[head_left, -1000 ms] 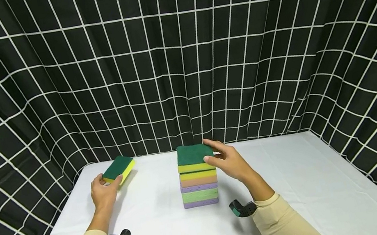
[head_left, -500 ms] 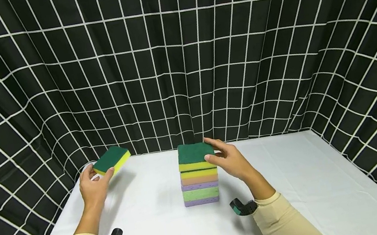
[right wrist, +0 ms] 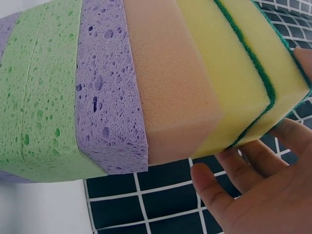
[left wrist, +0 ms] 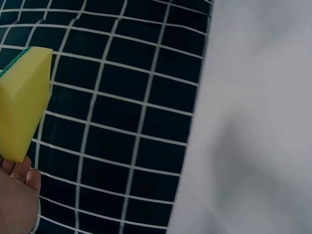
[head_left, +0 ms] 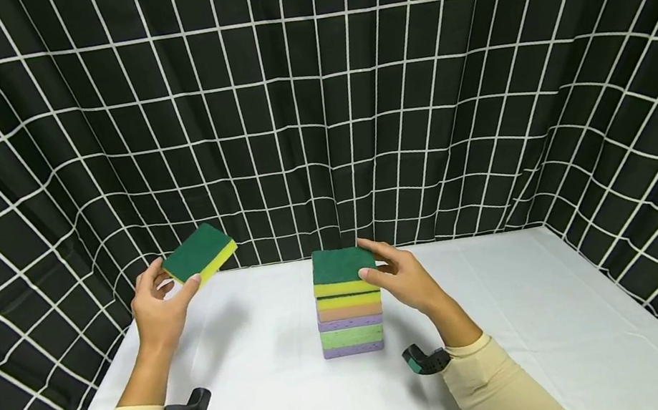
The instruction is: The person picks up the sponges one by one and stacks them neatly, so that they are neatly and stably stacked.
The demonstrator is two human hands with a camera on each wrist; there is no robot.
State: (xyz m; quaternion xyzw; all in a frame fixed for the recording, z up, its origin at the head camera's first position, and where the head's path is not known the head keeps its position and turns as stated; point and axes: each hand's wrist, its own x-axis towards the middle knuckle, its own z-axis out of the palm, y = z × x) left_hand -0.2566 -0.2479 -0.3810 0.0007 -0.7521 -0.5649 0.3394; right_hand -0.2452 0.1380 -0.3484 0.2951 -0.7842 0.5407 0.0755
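Note:
My left hand (head_left: 157, 310) holds a scouring sponge (head_left: 197, 256), with a green pad on yellow foam, raised above the table at the left. The thumb is on its near edge and the other fingers are on the far side. In the left wrist view the sponge's yellow underside (left wrist: 22, 105) shows tilted. At the centre stands a stack of sponges (head_left: 353, 335) in purple, green, peach and yellow. On top lies another green-and-yellow scouring sponge (head_left: 339, 265). My right hand (head_left: 407, 282) grips its right end, thumb at the near corner and index finger at the far one; lower fingers (right wrist: 246, 173) lie beside the layers beneath.
A white-covered table (head_left: 554, 341) extends on both sides of the stack. Behind and beside it hangs a black cloth with a white grid (head_left: 418, 110). Black wrist devices (head_left: 189, 407) sit at both cuffs.
My left hand has lifted its scouring sponge off the table, first shifting left, then higher and slightly right. The right hand and the stack have stayed in place.

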